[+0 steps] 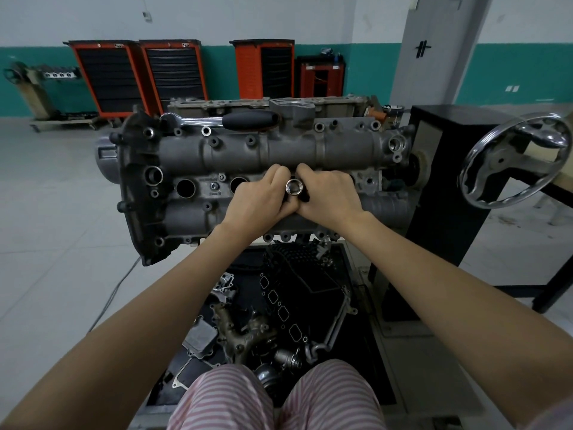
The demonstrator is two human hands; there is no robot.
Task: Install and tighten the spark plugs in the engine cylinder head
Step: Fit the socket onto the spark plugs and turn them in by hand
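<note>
Both hands, left (260, 198) and right (328, 197), grip a shiny chrome socket (293, 186), open end up, over the grey cylinder head (248, 153).

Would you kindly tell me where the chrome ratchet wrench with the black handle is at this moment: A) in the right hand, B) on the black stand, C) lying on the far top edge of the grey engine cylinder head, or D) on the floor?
C: the chrome ratchet wrench with the black handle lies untouched along the far top edge of the grey engine cylinder head.
</note>
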